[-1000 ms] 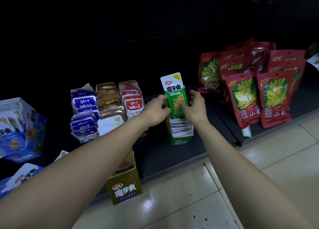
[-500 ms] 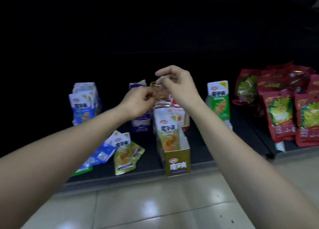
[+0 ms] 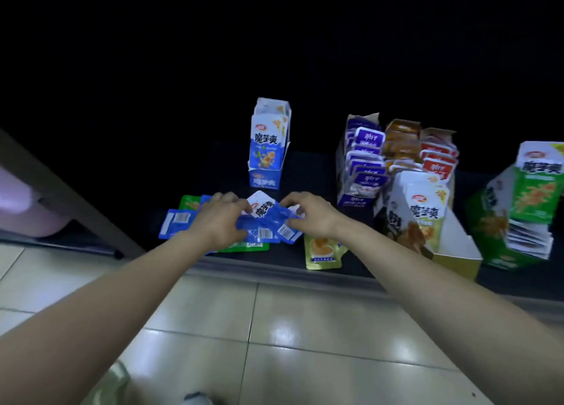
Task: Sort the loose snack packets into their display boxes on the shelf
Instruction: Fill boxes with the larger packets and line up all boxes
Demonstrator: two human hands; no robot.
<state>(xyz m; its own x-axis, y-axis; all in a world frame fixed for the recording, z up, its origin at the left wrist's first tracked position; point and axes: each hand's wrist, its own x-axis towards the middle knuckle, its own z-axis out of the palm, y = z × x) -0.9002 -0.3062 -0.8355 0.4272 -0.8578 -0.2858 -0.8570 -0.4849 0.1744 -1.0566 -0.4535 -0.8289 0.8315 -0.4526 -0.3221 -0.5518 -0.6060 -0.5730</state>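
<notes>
I have a bunch of blue packets [image 3: 264, 221] pinched between both hands at the front left of the shelf [image 3: 305, 172]: the left hand [image 3: 218, 218] curls round them from one side and the right hand [image 3: 311, 217] grips the other edge, one packet face up and others showing barcodes. More loose ones lie flat around them: a blue packet [image 3: 175, 223] and green packets [image 3: 189, 201] to the left, and a yellow packet [image 3: 323, 252] just right at the shelf lip. Behind the hands the blue box [image 3: 267, 148] stands upright with matching packets on end inside. To the right, the purple box [image 3: 360, 166] holds a stepped row of purple packets, with orange packets [image 3: 399, 142] and red packets [image 3: 436, 157] in rows beside it. In front of those, the gold box [image 3: 457, 252] carries white-and-yellow packets, and the green box [image 3: 488, 221] at the right edge holds green ones. Pale floor [image 3: 305, 328] tiles run below. Half a second ago both hands were raised at the orange row; they have since dropped onto the loose pile, and my view has swung left.
</notes>
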